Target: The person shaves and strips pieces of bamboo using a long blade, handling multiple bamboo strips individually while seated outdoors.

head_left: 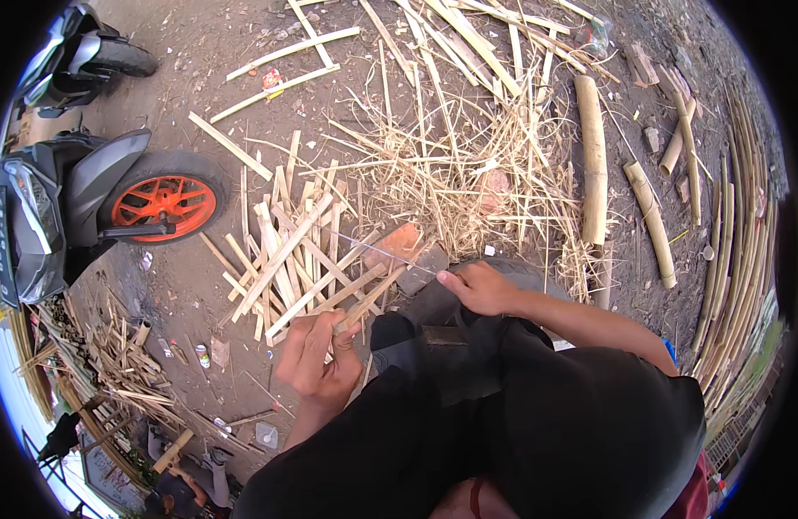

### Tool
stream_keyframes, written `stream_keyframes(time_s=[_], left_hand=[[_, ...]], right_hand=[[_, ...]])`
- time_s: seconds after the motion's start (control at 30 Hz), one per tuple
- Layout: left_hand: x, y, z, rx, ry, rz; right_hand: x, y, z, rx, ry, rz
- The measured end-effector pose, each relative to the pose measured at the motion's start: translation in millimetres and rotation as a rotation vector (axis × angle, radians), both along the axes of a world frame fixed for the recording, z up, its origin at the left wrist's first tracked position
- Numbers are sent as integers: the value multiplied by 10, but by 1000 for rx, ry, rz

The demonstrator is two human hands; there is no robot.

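Shaving well seems to need even strokes clear of the fingers, the left hand clasping a bamboo strip slanted before the knees and the right hand gripping a thin blade, while the motorbike plate shows pale lettering and the print on the can is too small to read

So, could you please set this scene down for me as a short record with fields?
Left hand: closed around a pale bamboo strip
Right hand: closed on one end of a long thin tool
Near the hands: reddish brick; loose pile of split sticks
Ahead: tangle of shavings
Left side: motorcycle with orange wheel rim
Right side: thick bamboo piece; long poles
Ground: bare earth, scattered litter
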State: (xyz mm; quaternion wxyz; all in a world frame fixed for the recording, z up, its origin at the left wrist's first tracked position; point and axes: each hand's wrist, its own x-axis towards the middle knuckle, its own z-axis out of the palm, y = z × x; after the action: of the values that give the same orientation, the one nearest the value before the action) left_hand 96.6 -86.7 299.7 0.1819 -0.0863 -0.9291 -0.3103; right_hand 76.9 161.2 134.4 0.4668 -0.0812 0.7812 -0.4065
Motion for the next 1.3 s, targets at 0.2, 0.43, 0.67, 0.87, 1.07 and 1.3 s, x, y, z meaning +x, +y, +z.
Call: stream_keyframes(time_s=[0.2, 0.43, 0.67, 0.87, 1.07, 1.3], left_hand=[[18, 59, -38, -1, -19, 83], [-29, 6, -59, -97, 44, 110], [6, -22, 71, 3, 18, 22], [11, -74, -16, 48, 14, 39], [21, -135, -52, 43, 17, 38], [12, -112, 44, 47, -12, 41]], right_hand=[[-237, -287, 513, -257, 147, 47], [-559, -231, 194, -67, -15, 119], [-286, 205, -526, 245, 21, 223], [-240, 39, -186, 65, -41, 136], [-318, 729, -622, 442, 4, 296], [-115, 588, -553, 426, -84, 191]])
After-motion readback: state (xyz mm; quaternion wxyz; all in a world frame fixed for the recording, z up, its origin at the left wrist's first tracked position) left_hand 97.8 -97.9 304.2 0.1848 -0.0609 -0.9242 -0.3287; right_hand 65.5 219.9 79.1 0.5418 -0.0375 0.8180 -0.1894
